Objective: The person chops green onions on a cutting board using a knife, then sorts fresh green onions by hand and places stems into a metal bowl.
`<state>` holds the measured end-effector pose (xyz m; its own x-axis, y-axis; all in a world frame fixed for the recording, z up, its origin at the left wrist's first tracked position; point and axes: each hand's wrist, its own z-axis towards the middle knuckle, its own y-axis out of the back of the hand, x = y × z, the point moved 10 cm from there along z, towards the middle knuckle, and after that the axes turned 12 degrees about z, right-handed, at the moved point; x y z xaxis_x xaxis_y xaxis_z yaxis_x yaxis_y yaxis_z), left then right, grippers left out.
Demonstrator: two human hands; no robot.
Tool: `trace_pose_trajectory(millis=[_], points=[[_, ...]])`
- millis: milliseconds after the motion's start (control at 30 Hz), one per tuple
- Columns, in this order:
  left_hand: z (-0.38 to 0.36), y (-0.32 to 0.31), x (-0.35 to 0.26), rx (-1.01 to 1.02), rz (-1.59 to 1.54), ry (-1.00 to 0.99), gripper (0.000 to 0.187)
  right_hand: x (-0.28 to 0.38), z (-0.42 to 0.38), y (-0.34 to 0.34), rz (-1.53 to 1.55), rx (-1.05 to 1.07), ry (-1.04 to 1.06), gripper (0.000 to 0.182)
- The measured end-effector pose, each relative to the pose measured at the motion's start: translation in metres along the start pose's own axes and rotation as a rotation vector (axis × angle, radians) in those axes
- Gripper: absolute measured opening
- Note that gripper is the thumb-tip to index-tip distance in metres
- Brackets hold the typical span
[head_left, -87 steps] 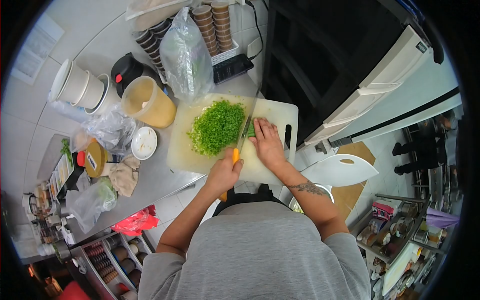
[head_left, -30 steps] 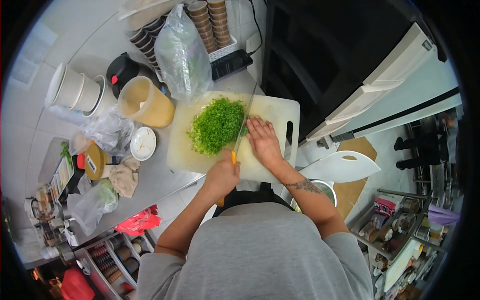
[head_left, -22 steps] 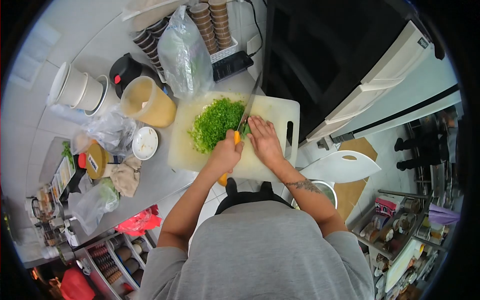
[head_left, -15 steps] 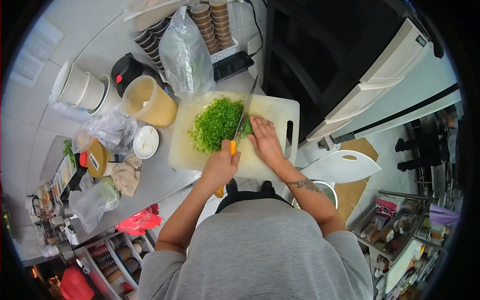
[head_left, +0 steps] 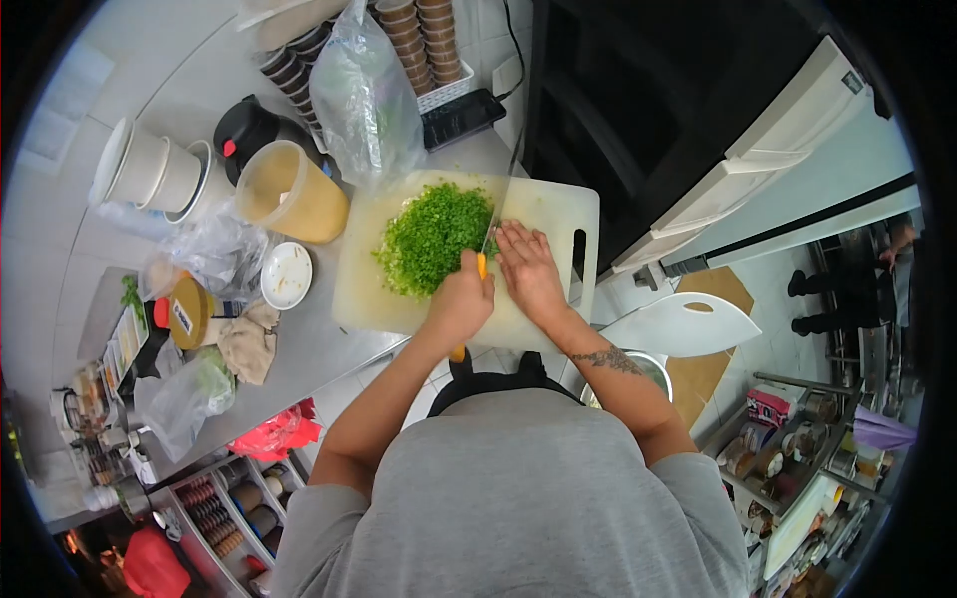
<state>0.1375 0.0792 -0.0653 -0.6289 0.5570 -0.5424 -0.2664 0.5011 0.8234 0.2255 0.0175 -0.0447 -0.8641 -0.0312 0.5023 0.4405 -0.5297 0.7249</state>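
Observation:
My left hand (head_left: 462, 301) is closed around the yellow handle of a knife (head_left: 504, 184). Its long blade stands along the right side of a heap of finely chopped green onions (head_left: 436, 239), on a white cutting board (head_left: 374, 304). Just right of the blade, my right hand (head_left: 529, 271) presses down on the board. Its fingers lie close together, with a little green at their tips. What is under the fingers is mostly hidden.
Left of the board stand a tub of yellowish contents (head_left: 291, 194), a small white dish (head_left: 287, 276) and a yellow-lidded jar (head_left: 191, 313). Behind are a plastic bag (head_left: 365, 100), a phone (head_left: 464, 120) and stacked cups (head_left: 407, 40). Another person's legs (head_left: 837, 284) show far right.
My left hand and the knife have shifted slightly right, closer to my right hand. Less green shows beside my right fingertips. The view has tilted a little.

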Motion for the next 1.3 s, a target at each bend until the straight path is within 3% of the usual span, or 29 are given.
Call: trace_pose_trajectory(millis=[100,200,400,633,1000,1300], points=[[0.005,0.019,-0.005,0.243,-0.28,0.153,0.03,-0.002,0.005,0.009,0.118,-0.023,-0.02,0.042],[-0.011,0.036,-0.004,0.163,-0.391,0.144,0.03,-0.006,0.007,0.023,0.306,-0.075,-0.1,0.046],[-0.038,0.043,-0.005,0.164,-0.268,0.142,0.026,-0.004,0.006,0.035,0.355,-0.056,-0.086,0.038],[-0.046,0.021,-0.009,0.07,-0.1,-0.033,0.024,-0.004,0.01,0.031,0.34,-0.044,-0.032,0.029],[-0.046,0.02,-0.001,0.084,-0.096,0.0,0.025,-0.003,0.012,0.032,0.286,-0.069,-0.013,0.025],[-0.046,0.021,0.003,0.153,-0.103,0.066,0.032,-0.013,0.021,0.035,0.341,-0.159,-0.143,0.014]])
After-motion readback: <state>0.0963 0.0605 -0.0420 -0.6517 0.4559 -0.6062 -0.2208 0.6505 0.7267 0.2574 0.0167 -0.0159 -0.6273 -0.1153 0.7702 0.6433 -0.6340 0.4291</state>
